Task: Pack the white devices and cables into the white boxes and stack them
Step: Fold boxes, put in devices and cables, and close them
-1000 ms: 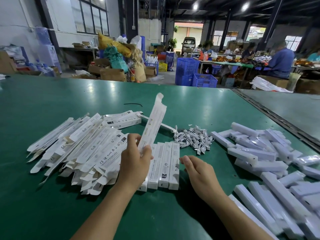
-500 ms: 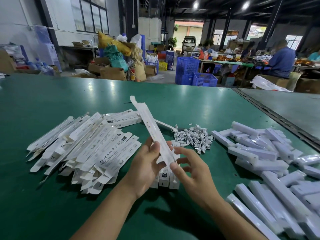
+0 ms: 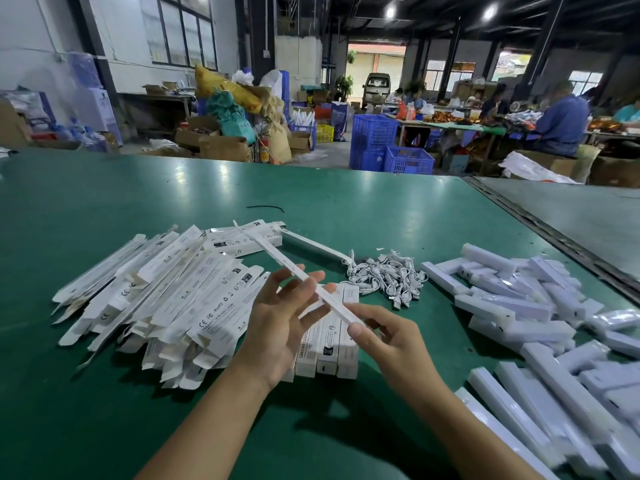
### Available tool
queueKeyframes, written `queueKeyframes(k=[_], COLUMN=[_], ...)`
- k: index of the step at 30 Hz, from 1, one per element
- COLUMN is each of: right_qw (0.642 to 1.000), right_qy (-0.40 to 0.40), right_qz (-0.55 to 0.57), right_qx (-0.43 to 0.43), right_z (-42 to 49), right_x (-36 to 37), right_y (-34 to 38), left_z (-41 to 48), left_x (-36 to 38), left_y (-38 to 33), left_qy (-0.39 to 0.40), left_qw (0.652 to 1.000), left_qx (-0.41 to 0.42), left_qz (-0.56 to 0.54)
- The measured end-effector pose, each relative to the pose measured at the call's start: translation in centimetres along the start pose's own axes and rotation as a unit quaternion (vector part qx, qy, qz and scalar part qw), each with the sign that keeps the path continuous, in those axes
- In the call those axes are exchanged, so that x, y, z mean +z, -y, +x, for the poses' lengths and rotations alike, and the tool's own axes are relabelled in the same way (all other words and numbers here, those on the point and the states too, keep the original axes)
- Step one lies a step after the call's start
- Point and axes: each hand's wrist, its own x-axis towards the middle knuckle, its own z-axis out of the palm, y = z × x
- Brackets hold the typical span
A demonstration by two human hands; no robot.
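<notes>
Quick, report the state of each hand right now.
The left hand holds the flat white box between thumb and fingers.
The right hand pinches the same box's near end.

My table [image 3: 104, 202] is plain dark green. The box [image 3: 325, 294] I hold is white, like the flattened boxes [image 3: 180, 296] with small black print. The cables [image 3: 388, 277] are white, the devices [image 3: 519, 306] bluish white, the crates [image 3: 374, 140] blue.
</notes>
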Motion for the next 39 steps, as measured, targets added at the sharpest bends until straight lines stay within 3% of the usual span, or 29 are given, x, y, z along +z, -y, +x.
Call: queueKeyframes(k=[7, 13, 19, 21, 25, 29, 33, 39], right_qw=[0.996, 0.998, 0.953, 0.947, 0.951, 0.972, 0.987, 0.988], right_qy=[-0.023, -0.022, -0.058, -0.039, -0.012, -0.036, -0.070, -0.001], right_qz=[0.091, 0.047, 0.269, 0.284, 0.276, 0.204, 0.134, 0.155], right_qx=[0.002, 0.019, 0.124, 0.144, 0.139, 0.112, 0.046, -0.001], right_z=[0.2, 0.2, 0.4, 0.4, 0.2, 0.1, 0.1, 0.4], right_x=[-0.3, -0.3, 0.2, 0.1, 0.0, -0.2, -0.6, -2.2], right_y=[0.0, -0.1, 0.8, 0.8, 0.7, 0.4, 0.2, 0.2], left_z=[0.0, 0.1, -0.3, -0.7, -1.5, -2.0, -1.8, -1.8], left_x=[0.0, 0.0, 0.2, 0.4, 0.6, 0.6, 0.4, 0.2], left_y=[0.8, 1.1, 1.8, 2.2, 2.6, 2.6, 2.7, 2.5], left_qy=[-0.008, -0.005, 0.015, 0.030, 0.086, 0.104, 0.092, 0.094], left_qw=[0.999, 0.999, 0.996, 0.979, 0.888, 0.826, 0.803, 0.829], left_qx=[0.018, 0.008, 0.019, 0.057, 0.136, 0.176, 0.179, 0.173], left_qz=[0.043, 0.041, 0.088, 0.194, 0.431, 0.525, 0.561, 0.523])
